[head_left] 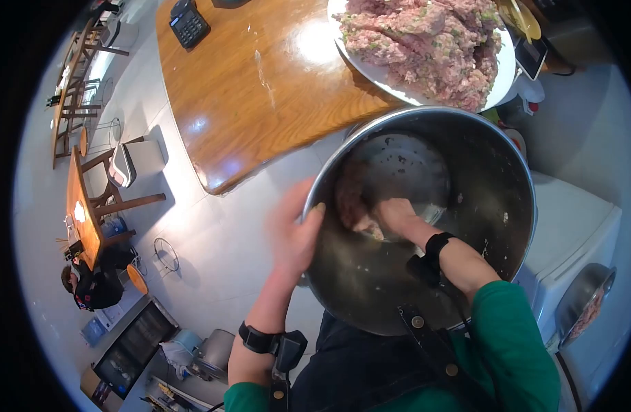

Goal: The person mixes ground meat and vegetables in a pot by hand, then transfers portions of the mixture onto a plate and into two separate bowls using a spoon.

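My left hand (293, 230) grips the left rim of a large steel pot (494, 206), thumb hooked over the edge. The pot is tilted toward me. My right hand (392, 216) reaches deep inside it and is closed on a clump of pink minced meat (353, 199) stuck to the inner wall. A white platter (506, 72) heaped with more minced meat flecked with green (425, 41) rests on the wooden table (260, 89) just beyond the pot.
A black card terminal (188, 24) lies at the table's far left. A white appliance (576, 233) stands at right with a small metal bowl (587, 305) holding meat. A person (89, 285) sits at lower left beside wooden tables and stools on grey floor.
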Demonstrator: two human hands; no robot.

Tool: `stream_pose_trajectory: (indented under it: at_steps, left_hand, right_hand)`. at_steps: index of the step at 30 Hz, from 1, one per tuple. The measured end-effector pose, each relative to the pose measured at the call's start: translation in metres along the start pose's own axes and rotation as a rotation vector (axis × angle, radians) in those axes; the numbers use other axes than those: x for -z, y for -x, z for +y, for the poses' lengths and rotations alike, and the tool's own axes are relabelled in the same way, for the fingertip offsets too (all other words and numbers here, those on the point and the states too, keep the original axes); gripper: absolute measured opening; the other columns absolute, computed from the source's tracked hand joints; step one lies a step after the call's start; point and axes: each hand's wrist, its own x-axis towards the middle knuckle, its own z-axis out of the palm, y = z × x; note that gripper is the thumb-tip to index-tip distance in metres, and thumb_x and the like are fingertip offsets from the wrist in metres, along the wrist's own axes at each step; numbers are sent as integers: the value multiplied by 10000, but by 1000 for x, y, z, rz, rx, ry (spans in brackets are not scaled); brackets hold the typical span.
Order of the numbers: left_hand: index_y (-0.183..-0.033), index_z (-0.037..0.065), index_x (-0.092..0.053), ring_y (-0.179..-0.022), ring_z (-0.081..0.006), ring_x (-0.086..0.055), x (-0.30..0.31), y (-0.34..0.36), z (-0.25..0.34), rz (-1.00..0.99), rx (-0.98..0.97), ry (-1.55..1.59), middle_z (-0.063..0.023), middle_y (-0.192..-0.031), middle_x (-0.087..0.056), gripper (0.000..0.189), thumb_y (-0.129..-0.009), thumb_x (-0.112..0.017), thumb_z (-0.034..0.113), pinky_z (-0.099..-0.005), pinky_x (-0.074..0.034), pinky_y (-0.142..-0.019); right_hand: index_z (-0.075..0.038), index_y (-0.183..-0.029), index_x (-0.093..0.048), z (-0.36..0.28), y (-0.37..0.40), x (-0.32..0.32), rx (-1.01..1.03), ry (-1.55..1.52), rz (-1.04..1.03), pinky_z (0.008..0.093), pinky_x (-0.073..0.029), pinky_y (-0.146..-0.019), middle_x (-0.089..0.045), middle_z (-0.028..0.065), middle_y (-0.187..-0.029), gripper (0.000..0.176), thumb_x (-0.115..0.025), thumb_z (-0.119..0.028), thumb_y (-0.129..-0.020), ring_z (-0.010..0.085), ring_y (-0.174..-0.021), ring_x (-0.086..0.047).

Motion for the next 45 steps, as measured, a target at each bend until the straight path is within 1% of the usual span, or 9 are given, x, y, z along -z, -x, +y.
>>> stream_pose_trajectory:
  at_steps: [2, 5, 7, 11, 13, 21, 26, 28, 45]
  left_hand:
    - [-1036, 0, -586, -977, -239, -559, 1, -1, 0, -24, 26, 29, -131, -1023, -599, 284, -758, -540, 41, -318, -401, -872]
    - [-1041, -1, -581, -993, -241, -551, 4, 0, 4, -56, 24, 38, -131, -1032, -596, 289, -759, -538, 44, -318, -396, -881]
    - [-1011, 1, -599, -863, -130, -571, 2, -2, 4, 16, -75, -74, -115, -951, -627, 302, -750, -613, 152, -255, -437, -786]
    - [-1006, 19, -612, -857, -113, -568, 7, 0, 4, 26, -151, -24, -123, -947, -626, 294, -758, -603, 176, -252, -438, -766]
    - [-1037, -3, -576, -986, -210, -535, 11, 2, 10, -117, 130, 98, -107, -1028, -589, 265, -786, -527, 66, -320, -395, -869]
    - [-1016, -7, -593, -933, -201, -559, 1, 8, -20, -9, -25, 257, -106, -969, -612, 255, -780, -547, 79, -317, -411, -846]
    - [-1027, -7, -592, -953, -211, -554, -6, 2, -5, -59, -98, 199, -125, -1006, -605, 271, -789, -532, 109, -316, -409, -846]
    - [-998, -16, -625, -801, -143, -580, -7, -1, -1, -15, -185, 64, -110, -865, -647, 312, -741, -586, 157, -290, -449, -734]
    - [-1028, 23, -626, -731, -113, -563, -13, -16, -30, -8, -251, 101, -90, -810, -642, 328, -736, -564, 157, -273, -451, -709]
  right_hand:
    - [-60, -718, -621, -8, 3, -5, 46, -71, 192, 411, -476, -600, -601, 145, -638, 159, -539, -189, -762, 316, -642, -598]
    - [-67, -801, -638, -11, 19, 18, 76, -127, 175, 418, -475, -595, -603, 149, -652, 196, -537, -235, -791, 318, -633, -594]
    - [-86, -853, -643, -8, 35, 40, 120, -101, 179, 418, -476, -590, -604, 147, -660, 208, -540, -256, -792, 316, -629, -593]
    - [-137, -964, -650, -15, 67, 87, 257, -69, 162, 415, -480, -583, -608, 136, -682, 250, -548, -294, -797, 305, -624, -594]
    - [-142, -1041, -622, -21, 86, 110, 264, -218, 98, 410, -484, -608, -625, 128, -731, 288, -551, -299, -810, 314, -657, -600]
    - [-152, -1105, -600, -55, 172, 157, -71, -566, 72, 302, -480, -602, -597, 74, -586, 334, -562, -321, -820, 172, -554, -604]
    - [-118, -1095, -602, -63, 203, 151, -127, -693, 242, 259, -467, -532, -593, 42, -573, 310, -551, -275, -834, 98, -513, -580]
    - [-74, -1106, -588, -66, 209, 144, -131, -853, 276, 213, -439, -474, -582, 19, -562, 316, -558, -242, -839, 53, -493, -543]
    - [-44, -1177, -531, -88, 238, 144, -253, -1077, 474, 196, -412, -441, -548, 0, -564, 362, -567, -190, -848, 29, -468, -474]
